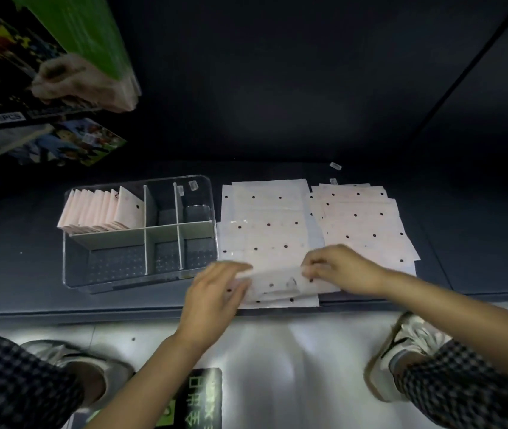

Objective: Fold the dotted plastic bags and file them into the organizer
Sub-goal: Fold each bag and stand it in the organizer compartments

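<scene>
The pale pink, black-dotted plastic bag being folded (pixel 280 281) lies at the near edge of the dark mat (pixel 277 134), on top of a flat stack of the same dotted bags (pixel 262 224). The left hand (pixel 215 292) rests on its left end with fingers fairly straight, pressing it down. The right hand (pixel 339 267) pinches the bag's right edge between curled fingertips and lifts it slightly. The picture is blurred here, so the exact fold line is hard to read.

To fold well, I judge the right hand should carry its edge squarely across to meet the opposite edge while the left keeps the bag pinned, then smooth the crease flat.

Just left sits the clear rectangular plastic organizer with pale dividers (pixel 91 267); its far-left compartment holds folded pink bags (pixel 97 212) standing upright. A 2nd flat stack of dotted bags (pixel 364 221) lies to the right.
</scene>
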Tool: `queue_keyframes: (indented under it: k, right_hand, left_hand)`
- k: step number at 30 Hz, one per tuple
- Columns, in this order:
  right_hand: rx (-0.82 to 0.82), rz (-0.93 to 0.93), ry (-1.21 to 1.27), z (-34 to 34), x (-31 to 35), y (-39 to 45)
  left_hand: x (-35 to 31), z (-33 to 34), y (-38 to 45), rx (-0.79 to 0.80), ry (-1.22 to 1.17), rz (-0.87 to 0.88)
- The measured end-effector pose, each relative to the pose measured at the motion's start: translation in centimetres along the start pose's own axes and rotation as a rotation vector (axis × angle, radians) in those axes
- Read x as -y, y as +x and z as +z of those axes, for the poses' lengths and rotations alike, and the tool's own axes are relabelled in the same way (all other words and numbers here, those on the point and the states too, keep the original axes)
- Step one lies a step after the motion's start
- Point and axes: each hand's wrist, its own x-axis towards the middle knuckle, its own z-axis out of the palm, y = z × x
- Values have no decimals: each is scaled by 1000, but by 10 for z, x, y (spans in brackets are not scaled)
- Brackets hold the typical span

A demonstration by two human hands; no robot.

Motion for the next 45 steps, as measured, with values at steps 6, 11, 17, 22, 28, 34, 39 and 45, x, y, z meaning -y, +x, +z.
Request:
queue_keyframes:
  k: [6,11,17,22,28,34,39,45]
  right_hand:
    - [-155,19,-74,-31,4,73]
    - [-138,119,-182,-21,-11,135]
    - [-333,192,-507,7,-24,147]
    - [-413,-127,-408,50,-28,99]
    - [-294,-220,-495,71,-44,61]
    - [-397,-343,-480,69,-43,47]
    - [-317,-354,-624,73,-45,42]
    - [-322,-255,-802,75,-36,50]
  left_hand:
    - [-5,5,24,-197,111,145]
    - [8,35,11,112,266,191]
    - [33,55,0,389,456,89]
    - [59,65,0,594,525,50]
    - [65,66,-3,624,574,100]
    - [64,67,0,725,582,21]
    - [61,64,4,763,522,-25]
    - [52,62,13,769,453,-110]
